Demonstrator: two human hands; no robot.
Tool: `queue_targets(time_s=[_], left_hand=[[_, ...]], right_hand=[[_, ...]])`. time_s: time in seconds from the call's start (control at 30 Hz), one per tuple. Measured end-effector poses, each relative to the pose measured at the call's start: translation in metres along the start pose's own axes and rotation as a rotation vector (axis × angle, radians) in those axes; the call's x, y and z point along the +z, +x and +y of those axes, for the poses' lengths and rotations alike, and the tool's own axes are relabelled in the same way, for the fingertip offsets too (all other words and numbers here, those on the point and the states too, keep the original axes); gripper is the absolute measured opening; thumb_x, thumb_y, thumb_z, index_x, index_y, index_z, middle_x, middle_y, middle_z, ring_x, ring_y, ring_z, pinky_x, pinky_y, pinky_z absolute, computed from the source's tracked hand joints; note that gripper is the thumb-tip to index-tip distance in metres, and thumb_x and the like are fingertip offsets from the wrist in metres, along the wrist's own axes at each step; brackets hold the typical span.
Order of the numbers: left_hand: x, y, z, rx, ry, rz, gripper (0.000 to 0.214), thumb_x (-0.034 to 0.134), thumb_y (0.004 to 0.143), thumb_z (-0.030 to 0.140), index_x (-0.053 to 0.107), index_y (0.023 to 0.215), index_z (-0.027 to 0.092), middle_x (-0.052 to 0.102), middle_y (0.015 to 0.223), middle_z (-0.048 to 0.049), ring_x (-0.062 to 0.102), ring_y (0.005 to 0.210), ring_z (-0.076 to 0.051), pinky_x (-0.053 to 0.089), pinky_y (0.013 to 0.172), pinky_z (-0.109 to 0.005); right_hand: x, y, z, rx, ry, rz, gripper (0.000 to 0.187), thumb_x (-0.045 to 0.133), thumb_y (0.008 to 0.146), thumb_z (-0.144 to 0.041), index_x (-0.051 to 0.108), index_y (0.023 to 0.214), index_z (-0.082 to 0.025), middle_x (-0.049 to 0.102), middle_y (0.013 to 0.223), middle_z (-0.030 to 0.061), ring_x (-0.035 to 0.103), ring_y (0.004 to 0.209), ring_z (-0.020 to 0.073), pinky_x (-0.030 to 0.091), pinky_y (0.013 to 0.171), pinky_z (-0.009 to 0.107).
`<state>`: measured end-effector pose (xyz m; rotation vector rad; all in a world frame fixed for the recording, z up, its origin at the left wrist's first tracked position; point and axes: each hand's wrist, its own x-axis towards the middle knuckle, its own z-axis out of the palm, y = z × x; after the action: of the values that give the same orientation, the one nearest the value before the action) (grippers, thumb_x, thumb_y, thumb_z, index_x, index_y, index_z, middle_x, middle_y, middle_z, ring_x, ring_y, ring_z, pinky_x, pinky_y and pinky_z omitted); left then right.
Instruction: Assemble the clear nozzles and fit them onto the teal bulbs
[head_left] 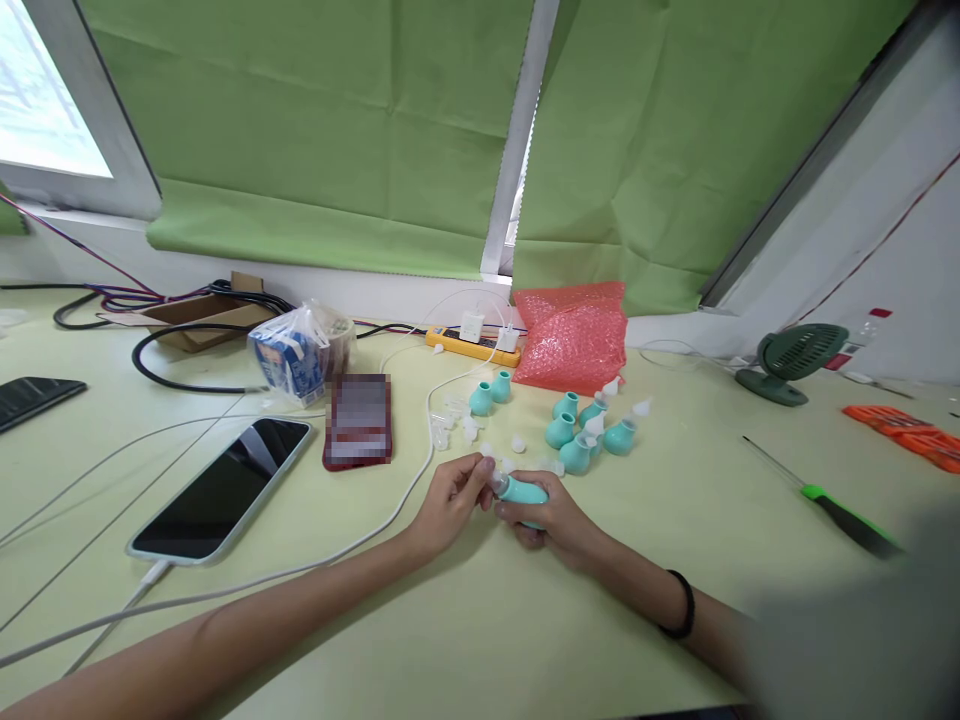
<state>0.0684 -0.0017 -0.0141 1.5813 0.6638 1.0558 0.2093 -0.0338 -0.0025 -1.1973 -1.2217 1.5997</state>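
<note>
My right hand (553, 515) is wrapped round a teal squeeze bulb (525, 491), which lies on its side with its neck towards the left. At that neck, my left hand (454, 497) pinches a small clear plastic tip (498, 482); whether it is fully seated I cannot tell. Just beyond my hands stand several more teal bulbs (576, 455), some with whitish tips (595, 425) and some with open necks. Two open-necked bulbs (481, 399) stand further left. Loose clear plastic pieces (441, 432) lie scattered between them and my left hand.
A white cable (420, 470) runs under my left forearm. To the left lie a phone (221, 490) and a red-edged phone (358, 420). Behind are a power strip (472, 345) and red bubble wrap (571, 335). A screwdriver (840, 510) and green fan (799, 355) are at right.
</note>
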Motion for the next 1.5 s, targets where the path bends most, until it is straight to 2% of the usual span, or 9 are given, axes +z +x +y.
queue_targets(time_s=[0.2,0.3,0.5,0.63,0.77,0.97,1.17,1.33,1.5], left_hand=[[0.002,-0.002,0.008,0.013,0.048,-0.015,0.034,0.037,0.082,0.038,0.046,0.059,0.014,0.04,0.051,0.0036,0.038,0.05,-0.008,0.031,0.05,-0.02],[0.002,-0.001,0.01,0.015,0.085,-0.015,0.035,0.038,0.082,0.038,0.044,0.057,0.015,0.039,0.051,0.0038,0.036,0.05,-0.008,0.03,0.05,-0.02],[-0.013,0.01,0.013,0.035,0.161,0.046,0.037,0.026,0.085,0.036,0.051,0.071,0.013,0.046,0.056,0.0002,0.045,0.055,-0.011,0.038,0.054,-0.022],[-0.036,0.027,0.016,0.169,0.67,0.133,0.03,0.027,0.085,0.027,0.052,0.089,0.012,0.054,0.068,-0.0039,0.05,0.062,-0.013,0.041,0.058,-0.023],[-0.054,0.04,0.012,0.186,0.864,0.034,0.018,0.048,0.073,0.022,0.061,0.083,0.015,0.055,0.073,-0.0057,0.047,0.076,-0.02,0.039,0.071,-0.031],[-0.052,0.035,-0.004,0.171,0.999,-0.142,0.016,0.056,0.066,0.015,0.065,0.08,0.016,0.052,0.082,-0.0098,0.042,0.086,-0.025,0.037,0.076,-0.039],[-0.05,0.035,0.001,0.139,0.864,-0.146,0.009,0.056,0.069,0.017,0.065,0.071,0.015,0.056,0.078,-0.0091,0.045,0.088,-0.025,0.037,0.077,-0.038],[-0.05,0.04,0.012,0.051,0.542,-0.189,0.021,0.056,0.07,0.032,0.064,0.076,0.013,0.063,0.068,-0.0058,0.056,0.063,-0.015,0.045,0.059,-0.026],[-0.049,0.038,0.018,-0.039,0.277,-0.324,0.02,0.064,0.061,0.028,0.064,0.072,0.011,0.065,0.066,-0.0064,0.059,0.058,-0.015,0.049,0.057,-0.027]], right_hand=[[-0.004,-0.002,-0.002,0.12,0.233,-0.206,0.014,0.062,0.065,-0.02,0.053,0.073,-0.014,0.033,0.047,-0.008,0.024,0.037,0.0008,0.011,0.036,0.017],[-0.005,-0.001,-0.002,0.115,0.233,-0.234,0.014,0.061,0.067,-0.022,0.053,0.077,-0.014,0.034,0.048,-0.0078,0.025,0.037,0.0008,0.011,0.036,0.016],[-0.004,0.003,0.002,-0.106,0.114,-0.025,0.019,0.057,0.071,-0.032,0.052,0.076,-0.015,0.048,0.061,-0.0016,0.037,0.042,0.0039,0.022,0.039,0.018],[-0.003,0.003,0.011,-0.22,-0.059,0.058,0.018,0.061,0.065,-0.03,0.053,0.071,-0.014,0.048,0.058,-0.0022,0.04,0.044,0.0064,0.03,0.042,0.019],[-0.001,-0.001,0.015,-0.347,-0.307,0.074,0.017,0.064,0.058,-0.025,0.057,0.071,-0.015,0.052,0.064,-0.0006,0.048,0.057,0.0114,0.038,0.052,0.022],[0.003,-0.007,0.013,-0.492,-0.494,0.111,0.013,0.059,0.06,-0.026,0.057,0.068,-0.017,0.055,0.065,0.0013,0.051,0.062,0.0147,0.042,0.058,0.025],[0.002,-0.006,0.014,-0.575,-0.532,0.249,0.011,0.057,0.059,-0.022,0.056,0.068,-0.016,0.058,0.065,0.0016,0.051,0.06,0.0143,0.042,0.058,0.025],[-0.002,-0.003,0.012,-0.539,-0.514,0.363,0.011,0.057,0.061,-0.025,0.055,0.067,-0.016,0.054,0.063,0.0,0.049,0.061,0.0138,0.041,0.057,0.023],[-0.001,-0.001,0.011,-0.431,-0.435,0.382,0.015,0.059,0.061,-0.029,0.053,0.065,-0.016,0.047,0.057,-0.0025,0.043,0.054,0.0111,0.037,0.051,0.022]])
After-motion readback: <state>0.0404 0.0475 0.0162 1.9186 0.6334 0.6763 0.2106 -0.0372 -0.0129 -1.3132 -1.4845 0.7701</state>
